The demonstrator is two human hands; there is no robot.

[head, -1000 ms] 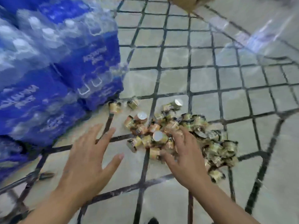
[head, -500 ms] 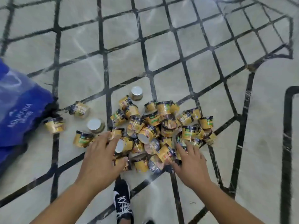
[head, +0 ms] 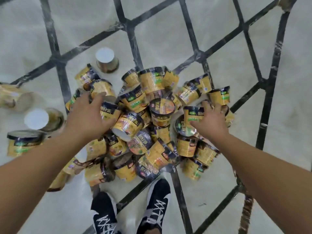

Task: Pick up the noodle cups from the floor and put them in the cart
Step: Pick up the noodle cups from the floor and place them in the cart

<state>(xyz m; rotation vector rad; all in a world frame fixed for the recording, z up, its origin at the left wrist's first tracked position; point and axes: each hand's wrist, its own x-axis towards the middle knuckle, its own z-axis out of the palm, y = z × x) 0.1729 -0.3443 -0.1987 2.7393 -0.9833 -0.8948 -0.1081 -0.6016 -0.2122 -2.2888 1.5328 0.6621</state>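
On the tiled floor (head: 168, 39) a heap of noodle cups (head: 152, 125) is piled, tipped every way; most lie on their sides, a few upside down, so no shared axis can be given. Cups at the left edge are blurred. The left hand (head: 87, 115) is laid over a cup, fingers curled on it. The right hand (head: 209, 120) is pressed among cups; its fingertips are hidden, so its grasp cannot be told. Two black shoes (head: 131, 211) are cut off below.
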